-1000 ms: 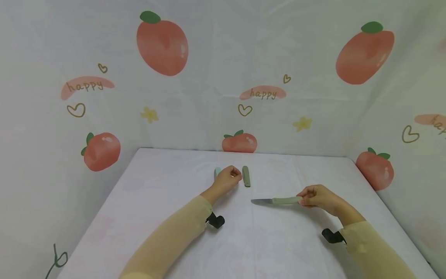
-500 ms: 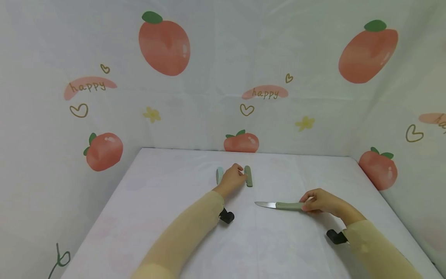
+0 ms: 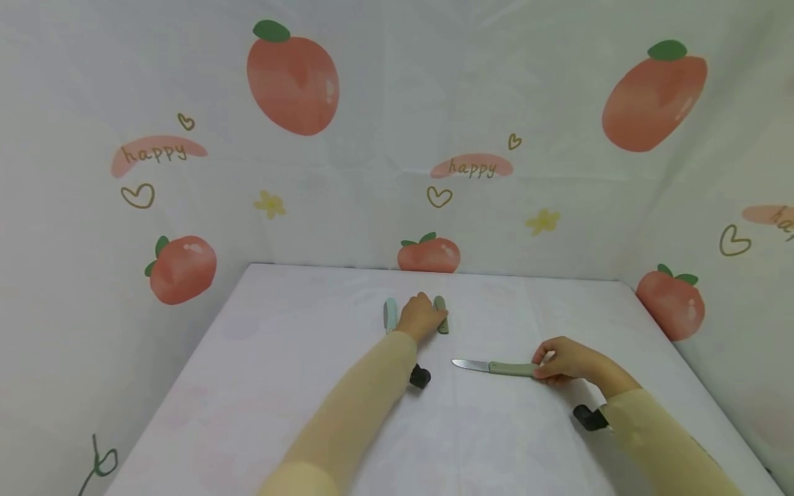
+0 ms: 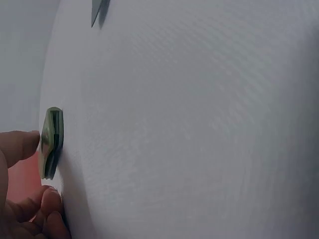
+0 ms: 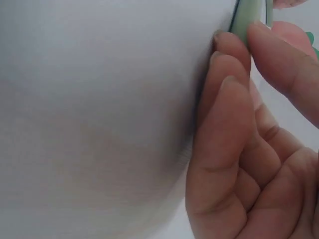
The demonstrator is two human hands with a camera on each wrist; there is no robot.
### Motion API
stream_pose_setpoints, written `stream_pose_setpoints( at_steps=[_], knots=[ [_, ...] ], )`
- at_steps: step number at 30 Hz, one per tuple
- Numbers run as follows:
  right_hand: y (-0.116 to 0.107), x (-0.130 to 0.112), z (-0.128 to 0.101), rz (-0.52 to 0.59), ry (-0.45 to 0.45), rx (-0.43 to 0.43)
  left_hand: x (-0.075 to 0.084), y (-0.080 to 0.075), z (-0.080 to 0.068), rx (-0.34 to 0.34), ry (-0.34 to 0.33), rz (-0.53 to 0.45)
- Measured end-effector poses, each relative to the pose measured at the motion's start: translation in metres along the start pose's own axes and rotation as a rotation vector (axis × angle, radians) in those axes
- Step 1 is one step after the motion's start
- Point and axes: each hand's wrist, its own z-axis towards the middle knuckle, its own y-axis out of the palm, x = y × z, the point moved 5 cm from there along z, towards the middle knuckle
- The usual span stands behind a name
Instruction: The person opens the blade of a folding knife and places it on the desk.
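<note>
Left hand (image 3: 420, 317) moved onto green sheath (image 3: 441, 314), fingers curling at it | right hand (image 3: 561, 359) still pinching knife (image 3: 496, 367) handle

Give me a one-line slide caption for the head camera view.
Right hand holds a green-handled knife on the white table while the left hand reaches the green sheath.

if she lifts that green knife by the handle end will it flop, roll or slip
The knife looks rigid: a straight metal blade in a solid green handle, so probably no flop. It lies flat on the table and the handle looks flattish, so rolling seems unlikely. The right hand pinches only the handle's far end, so the blade end may dip when lifted.
</note>
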Motion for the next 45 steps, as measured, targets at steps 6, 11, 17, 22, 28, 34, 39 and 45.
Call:
stream_pose_setpoints(
  at_steps=[6, 11, 17, 22, 28, 34, 39, 45],
  knots=[
    [-0.002, -0.004, -0.004, -0.057, 0.019, 0.017, 0.001, 0.005, 0.002, 0.013, -0.036, 0.025],
    [-0.007, -0.012, -0.011, -0.087, 0.026, 0.045, 0.005, 0.004, 0.001, 0.002, -0.028, 0.007],
    [-0.012, -0.026, -0.018, -0.072, -0.012, 0.044, 0.008, 0.002, -0.002, -0.049, -0.024, 0.011],
    [-0.015, -0.037, -0.021, -0.064, -0.051, 0.050, 0.005, 0.004, -0.005, -0.089, -0.001, -0.004],
    [-0.014, -0.053, -0.020, -0.069, -0.099, 0.055, 0.001, 0.003, -0.008, -0.105, 0.037, -0.059],
    [-0.009, -0.073, -0.014, -0.053, -0.137, 0.064, -0.003, 0.002, -0.014, -0.108, 0.059, -0.077],
    [-0.004, -0.088, -0.006, -0.028, -0.201, 0.099, -0.005, 0.004, -0.017, -0.113, 0.085, -0.098],
    [0.001, -0.100, 0.005, -0.007, -0.245, 0.183, -0.002, 0.005, -0.020, -0.115, 0.135, -0.135]
  ],
)
